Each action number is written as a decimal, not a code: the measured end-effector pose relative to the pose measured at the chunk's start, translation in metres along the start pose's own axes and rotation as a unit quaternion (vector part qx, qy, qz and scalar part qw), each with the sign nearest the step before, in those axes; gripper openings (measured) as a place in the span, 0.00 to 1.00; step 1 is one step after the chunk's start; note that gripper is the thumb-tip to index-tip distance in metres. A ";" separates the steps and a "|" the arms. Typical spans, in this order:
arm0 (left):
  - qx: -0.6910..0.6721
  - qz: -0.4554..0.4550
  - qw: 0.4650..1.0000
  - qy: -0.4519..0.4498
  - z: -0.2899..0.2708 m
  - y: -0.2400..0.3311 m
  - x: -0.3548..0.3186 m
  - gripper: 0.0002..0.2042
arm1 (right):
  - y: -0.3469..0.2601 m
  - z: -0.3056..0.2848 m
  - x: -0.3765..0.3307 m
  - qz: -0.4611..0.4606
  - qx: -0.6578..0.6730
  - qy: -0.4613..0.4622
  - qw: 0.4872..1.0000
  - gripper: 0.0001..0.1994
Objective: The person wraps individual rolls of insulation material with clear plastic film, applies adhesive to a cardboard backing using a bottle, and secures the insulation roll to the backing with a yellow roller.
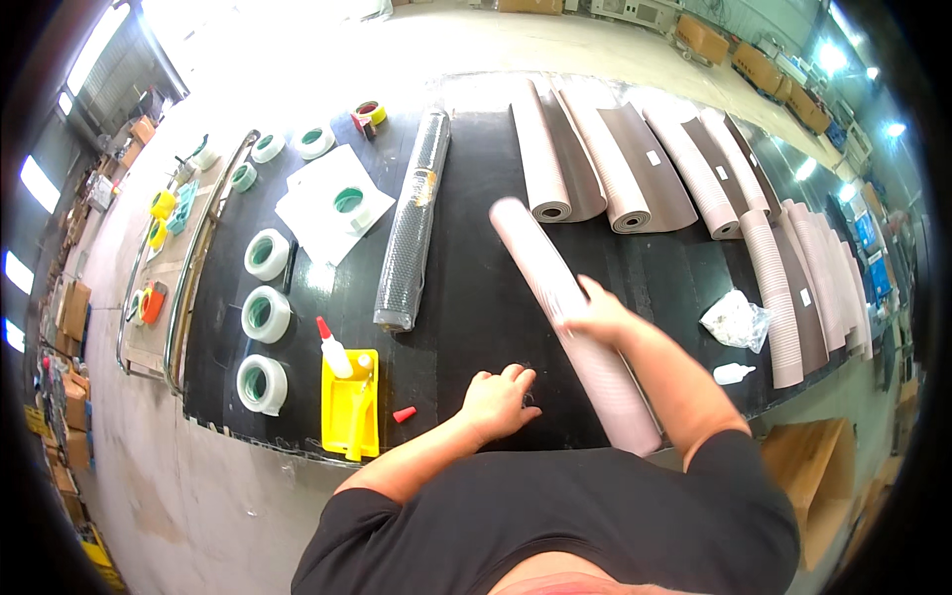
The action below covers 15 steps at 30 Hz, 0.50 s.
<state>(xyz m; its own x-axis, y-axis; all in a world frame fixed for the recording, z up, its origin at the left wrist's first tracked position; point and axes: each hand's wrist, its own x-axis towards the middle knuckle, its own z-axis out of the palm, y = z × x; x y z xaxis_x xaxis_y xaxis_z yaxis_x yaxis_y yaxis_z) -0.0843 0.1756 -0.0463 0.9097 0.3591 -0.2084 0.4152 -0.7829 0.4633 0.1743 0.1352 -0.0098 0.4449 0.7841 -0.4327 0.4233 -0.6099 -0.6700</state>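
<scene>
A pale pink ribbed roll of mat (565, 307) lies slantwise on the black table, its near end close to my body. My right hand (603, 319) is closed over the middle of this roll, thumb toward its far end; the hand is slightly blurred. To the left of the roll, my left hand (501, 405) rests low over the table with fingers loosely bent and apart, and I see nothing held in it. Near that hand lie a small red cap (405, 415) and a yellow tray (337, 426) holding a white bottle with a red tip (335, 353) and a yellow-handled tool (359, 416).
A plastic-wrapped dark roll (409, 228) lies left of centre. Several tape rolls (264, 385) line the left side, near white sheets (317, 203). Partly unrolled mats (645, 164) fill the back right. A plastic bag (736, 321) and white bottle (734, 374) sit at right; a cart (188, 278) adjoins the table.
</scene>
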 end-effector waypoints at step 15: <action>-0.075 0.071 0.993 -0.053 -0.011 -0.050 0.014 0.32 | -0.131 -0.003 0.273 0.147 -0.278 0.230 0.921 0.56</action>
<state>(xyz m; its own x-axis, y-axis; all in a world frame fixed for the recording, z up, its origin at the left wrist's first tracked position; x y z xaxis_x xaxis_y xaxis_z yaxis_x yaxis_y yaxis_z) -0.0922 0.2250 -0.0629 0.9577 0.1881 -0.2177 0.2844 -0.7341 0.6167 0.2431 0.4289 -0.0381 0.8386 0.5211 -0.1586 0.5120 -0.8535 -0.0971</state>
